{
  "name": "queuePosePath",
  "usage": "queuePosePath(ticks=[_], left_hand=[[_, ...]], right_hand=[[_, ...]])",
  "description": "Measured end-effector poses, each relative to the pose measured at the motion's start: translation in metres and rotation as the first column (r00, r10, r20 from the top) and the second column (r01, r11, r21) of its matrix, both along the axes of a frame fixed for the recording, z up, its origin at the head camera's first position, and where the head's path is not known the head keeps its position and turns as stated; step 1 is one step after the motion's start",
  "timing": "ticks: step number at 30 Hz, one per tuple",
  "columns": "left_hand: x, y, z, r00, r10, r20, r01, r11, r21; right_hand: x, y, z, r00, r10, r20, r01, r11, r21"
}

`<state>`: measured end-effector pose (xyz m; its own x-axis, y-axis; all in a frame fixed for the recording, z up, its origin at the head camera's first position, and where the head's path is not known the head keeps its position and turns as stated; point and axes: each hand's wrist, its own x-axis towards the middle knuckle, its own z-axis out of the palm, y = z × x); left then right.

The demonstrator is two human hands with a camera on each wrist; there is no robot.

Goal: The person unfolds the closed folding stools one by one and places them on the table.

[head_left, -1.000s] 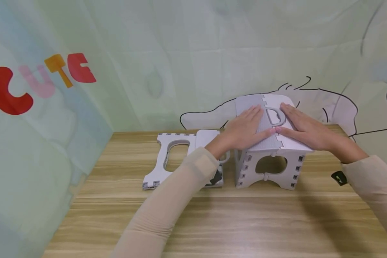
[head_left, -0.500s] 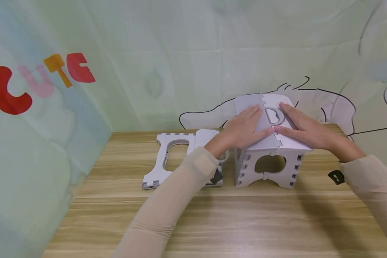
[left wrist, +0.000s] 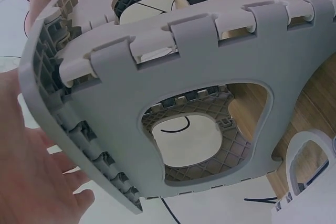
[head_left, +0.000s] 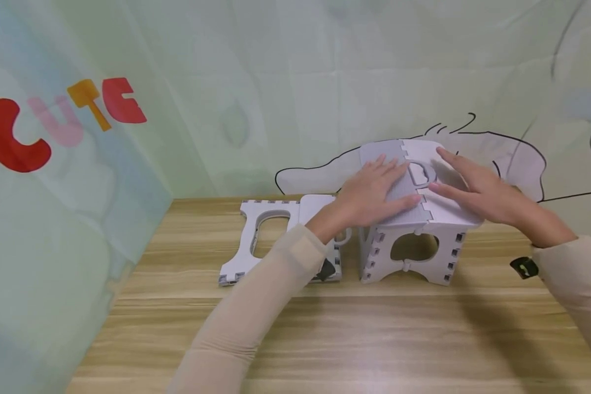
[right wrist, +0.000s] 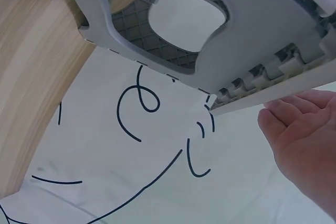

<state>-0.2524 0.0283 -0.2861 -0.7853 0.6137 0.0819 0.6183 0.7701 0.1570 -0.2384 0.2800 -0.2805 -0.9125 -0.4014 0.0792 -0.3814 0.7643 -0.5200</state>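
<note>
A folding step stool (head_left: 423, 216) stands unfolded on the table, its seat half grey, half white, with a D-shaped handle (head_left: 430, 184) at the middle. My left hand (head_left: 374, 194) rests palm down on the grey half, fingers spread and straight. Over the white half lies my right hand (head_left: 482, 191), fingers extended and thumb near the handle. In the left wrist view, the stool's side panel (left wrist: 115, 114) shows an oval cutout, with hand fingers along the seat edge. From the right wrist, the seat's hinged underside (right wrist: 262, 80) is visible beside the fingers.
A second folding stool (head_left: 311, 206) lies folded flat to the left, partly hidden by my left sleeve. A small black object (head_left: 524, 267) is by my right cuff. Behind the wooden table (head_left: 354, 339) hangs a printed backdrop (head_left: 285, 98).
My right hand has shifted to the right, and the two thumbs, formerly tip to tip, are now apart. The left hand's fingers have spread a little. The stool stays in place.
</note>
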Motion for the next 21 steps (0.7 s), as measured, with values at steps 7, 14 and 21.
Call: queuePosePath(ticks=[7,14,21], left_hand=[[0.005,-0.008,0.004,1.0,0.003,0.002,-0.003,0.999,0.04],[0.009,-0.022,0.002,1.0,0.0,0.008,0.0,0.995,0.104],[0.018,-0.037,0.0,1.0,-0.018,-0.021,0.021,0.988,0.152]], right_hand=[[0.007,-0.001,0.004,0.999,0.022,-0.032,-0.022,1.0,0.003],[0.021,-0.009,0.009,0.997,0.023,-0.069,-0.023,1.0,0.002],[0.04,-0.019,0.015,0.996,0.008,-0.089,-0.005,1.0,0.03]])
